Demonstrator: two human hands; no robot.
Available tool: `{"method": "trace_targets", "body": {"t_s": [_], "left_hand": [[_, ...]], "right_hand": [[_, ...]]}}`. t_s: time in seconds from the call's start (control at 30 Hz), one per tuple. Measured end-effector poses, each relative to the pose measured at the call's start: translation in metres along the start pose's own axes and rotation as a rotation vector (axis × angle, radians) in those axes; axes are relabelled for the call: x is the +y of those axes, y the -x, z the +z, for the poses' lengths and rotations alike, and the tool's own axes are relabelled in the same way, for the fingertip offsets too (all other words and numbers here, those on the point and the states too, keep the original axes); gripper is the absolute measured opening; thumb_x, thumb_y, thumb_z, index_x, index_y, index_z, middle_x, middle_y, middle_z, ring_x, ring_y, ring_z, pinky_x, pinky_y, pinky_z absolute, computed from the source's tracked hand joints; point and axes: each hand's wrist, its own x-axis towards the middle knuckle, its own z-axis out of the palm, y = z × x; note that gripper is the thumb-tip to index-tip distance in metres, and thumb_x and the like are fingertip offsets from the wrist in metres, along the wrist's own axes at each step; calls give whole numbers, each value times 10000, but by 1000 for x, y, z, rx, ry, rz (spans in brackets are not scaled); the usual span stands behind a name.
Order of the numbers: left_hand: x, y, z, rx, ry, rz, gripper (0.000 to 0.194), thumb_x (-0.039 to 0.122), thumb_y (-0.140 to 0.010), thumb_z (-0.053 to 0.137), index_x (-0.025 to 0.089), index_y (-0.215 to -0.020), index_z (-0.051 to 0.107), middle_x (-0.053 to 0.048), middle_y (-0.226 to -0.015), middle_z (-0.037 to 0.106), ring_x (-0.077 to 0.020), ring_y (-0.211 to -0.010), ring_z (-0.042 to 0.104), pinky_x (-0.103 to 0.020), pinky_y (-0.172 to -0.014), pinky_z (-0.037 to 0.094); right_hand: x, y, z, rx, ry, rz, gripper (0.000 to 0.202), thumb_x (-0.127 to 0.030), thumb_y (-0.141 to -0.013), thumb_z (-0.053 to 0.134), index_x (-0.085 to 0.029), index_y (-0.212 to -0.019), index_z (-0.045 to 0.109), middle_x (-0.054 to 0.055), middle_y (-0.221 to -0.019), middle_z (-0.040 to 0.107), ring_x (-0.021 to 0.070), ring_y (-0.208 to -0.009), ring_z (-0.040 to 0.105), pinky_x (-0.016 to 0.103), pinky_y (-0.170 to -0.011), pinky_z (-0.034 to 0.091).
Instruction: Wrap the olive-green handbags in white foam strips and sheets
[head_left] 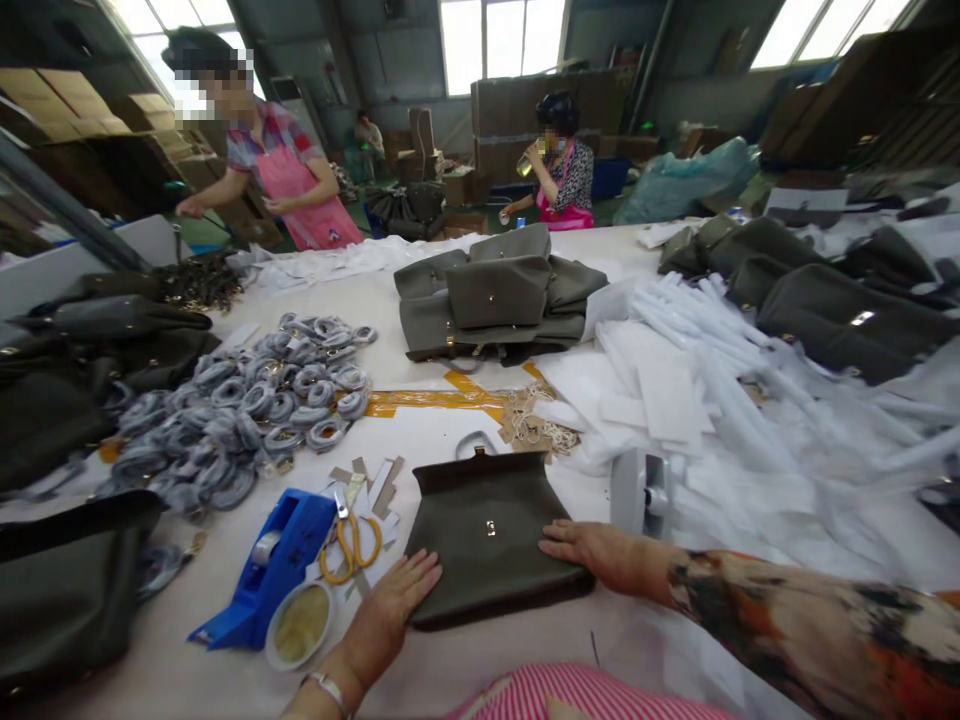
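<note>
A dark olive handbag (480,550) lies flat on the table in front of me, its flap folded back at the far side and a small metal clasp on its front. A grey handle loop (474,440) shows beyond its far edge. My left hand (394,600) rests on the bag's left edge, fingers stretched out. On the right edge, my right hand (592,550) lies with its fingers extended. Left of the bag are yellow-handled scissors (349,545), a blue tape dispenser (274,560) and a white bowl (300,628) with yellowish contents.
Wrapped coiled straps (262,400) are heaped at left. Dark bags are stacked ahead (499,290) and piled at right (847,290). White foam sheets (660,390) and a grey-white device (637,490) lie to the right. Co-workers (289,175) are across the table.
</note>
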Motion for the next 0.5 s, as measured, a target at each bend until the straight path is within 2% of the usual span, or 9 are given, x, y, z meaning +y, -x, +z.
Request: {"method": "trace_targets", "body": {"t_s": [0.13,0.2,0.23,0.3,0.33,0.37,0.43,0.5], "left_hand": [[2,3,4,24,-123,27,747,-40,-854,341,265,-1536,354,-60,-1432,597,-175,-1347,536,-357,-1049,540],[8,-3,-8,-66,-196,-17,787,-70,-796,340,250,-1513,399,-69,-1446,581,-194,-1325,561,-375,-1021,567],[14,-11,-18,-136,-230,-51,806,-76,-755,354,231,-1497,426,-87,-1456,568,-223,-1321,567,-422,-1020,571],[34,-35,-39,-291,-273,-116,827,-50,-678,426,184,-1470,464,-140,-1496,511,-311,-1349,536,-576,-1053,524],[46,-52,-48,-360,-255,-111,826,-7,-653,496,159,-1462,476,-171,-1524,466,-366,-1396,471,-655,-1099,447],[60,-70,-53,-406,-213,-88,860,32,-627,563,163,-1471,464,-167,-1570,397,-393,-1451,381,-681,-1136,388],[87,-104,-52,-484,-74,37,931,118,-634,665,243,-1517,397,-112,-1627,303,-382,-1495,304,-659,-1169,357],[107,-127,-34,-496,32,120,899,172,-733,648,275,-1557,305,-64,-1625,328,-321,-1495,326,-615,-1187,362]], "right_hand": [[-7,1,24,152,65,42,711,-2,-853,505,-214,-1529,450,187,-1570,413,311,-1462,380,519,-1175,394],[-11,3,33,219,83,74,679,-2,-883,477,-240,-1518,464,180,-1565,424,307,-1460,386,547,-1169,392],[-13,4,35,230,92,88,683,4,-880,472,-245,-1517,466,179,-1563,428,315,-1455,392,559,-1161,397],[-18,7,36,241,102,106,700,14,-865,472,-244,-1516,467,184,-1557,434,333,-1445,404,578,-1148,405],[-21,8,36,251,101,110,707,12,-857,479,-243,-1517,466,188,-1552,439,340,-1440,411,587,-1142,408],[-24,9,37,264,98,112,713,7,-851,490,-244,-1518,464,189,-1548,445,344,-1436,417,590,-1137,412],[-29,11,43,312,90,114,711,-15,-848,513,-247,-1517,463,183,-1542,457,346,-1431,425,591,-1132,419],[-32,12,59,374,76,93,674,-54,-869,524,-252,-1511,470,161,-1537,474,337,-1434,421,584,-1146,406]]}}
